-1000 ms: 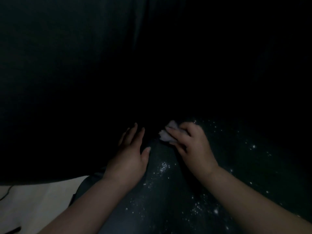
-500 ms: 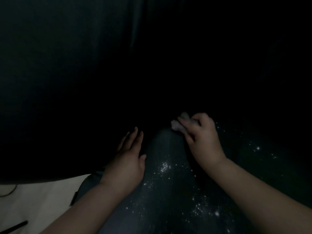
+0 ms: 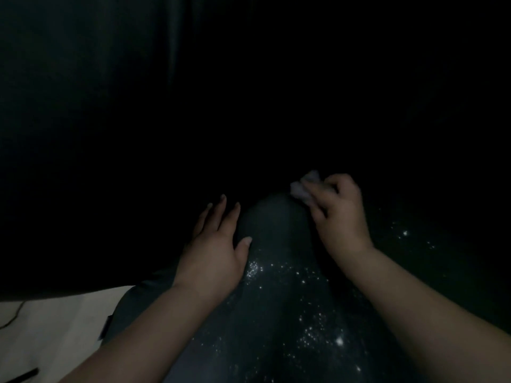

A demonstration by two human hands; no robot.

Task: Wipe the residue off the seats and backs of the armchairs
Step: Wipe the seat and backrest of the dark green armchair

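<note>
1. the scene is very dark; the armchair seat (image 3: pixel 276 313) shows as a grey-green surface running away from the camera, sprinkled with white specks of residue (image 3: pixel 312 333). the chair back (image 3: pixel 249 106) above it is almost black, and i cannot tell whether any residue lies on it.
2. the right hand (image 3: pixel 336 214) has its fingers curled round a small pale wad of cloth (image 3: pixel 305 186), which pokes out past the fingertips. it is held at the far end of the seat, where the seat seems to meet the back, probably so the wad can get into that crease.
3. the left hand (image 3: pixel 218 244) lies flat with fingers straight and spread, holding nothing, resting on the left edge of the seat. this looks like a bracing hand, steadying the body while the other one rubs.
4. specks are thick near the camera and between the forearms, and thinner on the right, so most of the seat looks not yet wiped.
5. a pale floor (image 3: pixel 55 327) shows at the lower left, with a thin dark cable (image 3: pixel 13 316) on it.
</note>
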